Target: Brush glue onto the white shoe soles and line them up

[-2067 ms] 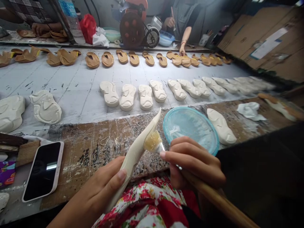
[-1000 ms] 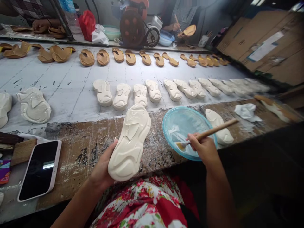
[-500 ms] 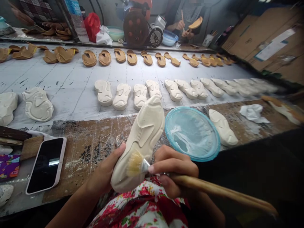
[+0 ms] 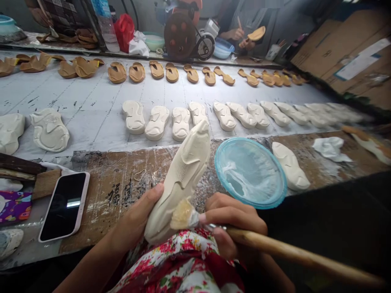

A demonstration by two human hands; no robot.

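Head view: at lower centre, the left hand (image 4: 134, 219) has its grip closed on a tilted pale sole (image 4: 186, 162); the right grip (image 4: 235, 217) clasps a brush (image 4: 182, 214), bristles now at the sole's lower right edge, left of a blue-rimmed dish (image 4: 217, 163).

One phone (image 4: 63, 206), one red bag (image 4: 124, 32), four bowls (image 4: 219, 179), over a dozen white soles (image 4: 193, 152), over a dozen tan pieces (image 4: 137, 73).
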